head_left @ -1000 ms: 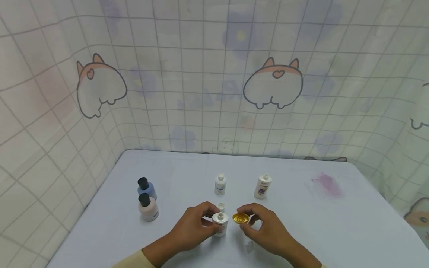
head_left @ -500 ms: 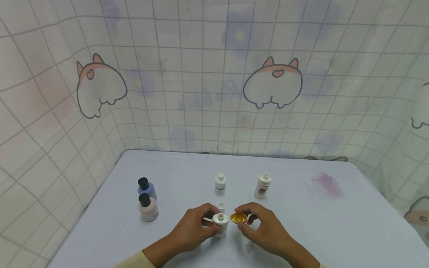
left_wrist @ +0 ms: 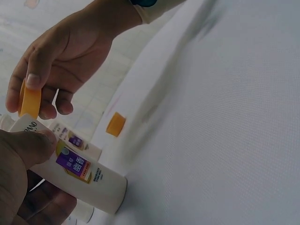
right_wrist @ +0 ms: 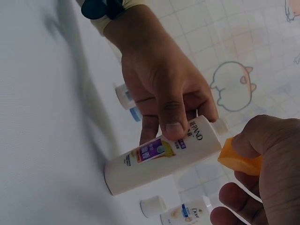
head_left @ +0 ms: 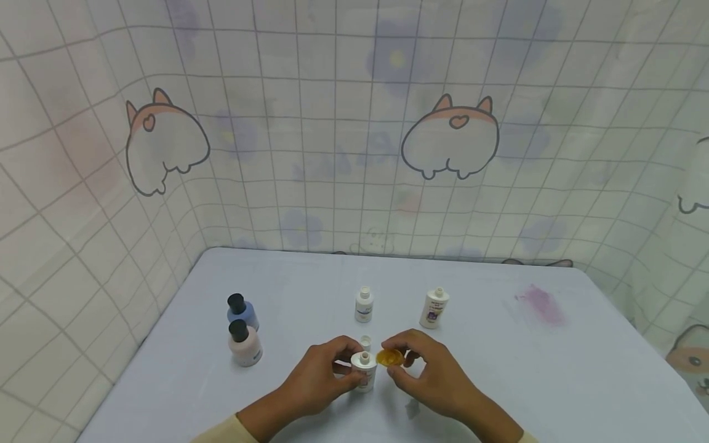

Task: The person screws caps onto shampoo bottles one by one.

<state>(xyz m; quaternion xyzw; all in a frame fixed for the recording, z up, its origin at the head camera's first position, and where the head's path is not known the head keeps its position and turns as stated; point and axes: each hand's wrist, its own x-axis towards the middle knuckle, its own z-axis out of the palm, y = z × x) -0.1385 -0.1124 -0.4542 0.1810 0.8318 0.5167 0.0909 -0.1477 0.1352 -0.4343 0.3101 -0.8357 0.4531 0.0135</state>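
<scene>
My left hand (head_left: 324, 376) grips a white shampoo bottle (right_wrist: 161, 152) with a purple and gold label, thumb across its front. The bottle stands upright on the table, its narrow neck (head_left: 364, 356) bare. Between thumb and fingers of my right hand (head_left: 432, 375) is a yellow flip-top cap (head_left: 390, 357), hollow side showing. That cap is just right of the bottle's neck, tilted, and its edge comes right up to the bottle's shoulder in the right wrist view. A second yellow cap (left_wrist: 116, 124) lies on the table, hidden behind my right hand in the head view.
Behind the bottle is a white cap (head_left: 365, 343), with a small white bottle (head_left: 364, 305) farther back. Another white shampoo bottle (head_left: 434, 307) stands back right. Blue (head_left: 244, 314) and pink (head_left: 246, 346) black-capped bottles stand left. A pink stain (head_left: 543, 304) marks the table's right side.
My right hand has brought the yellow cap slightly left and up, closer to the bottle's neck, and the cap has tipped. The left hand and bottle have stayed in place.
</scene>
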